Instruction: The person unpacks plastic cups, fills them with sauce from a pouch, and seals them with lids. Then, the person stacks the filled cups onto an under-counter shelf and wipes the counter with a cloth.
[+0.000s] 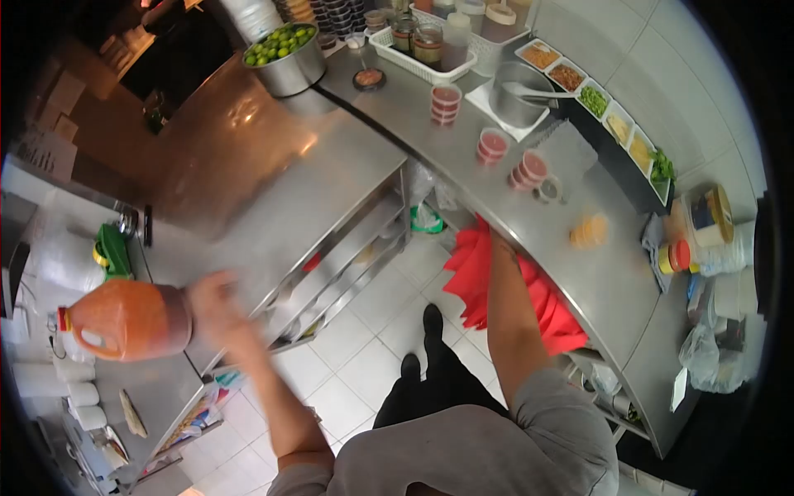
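The left hand (217,307) is blurred beside the base of the orange jug (132,322); I cannot tell whether its fingers are spread or pressed together, or whether it touches the jug; the jug stands near the inner edge of the left worktop (165,393), red cap outward; the right forearm (514,322) reaches to the front edge of the right worktop (608,281), its hand hidden, so its state I cannot tell; red pleated material (475,273) lies along that edge beside the forearm; cups of red contents (492,147) stand between the front and back edges.
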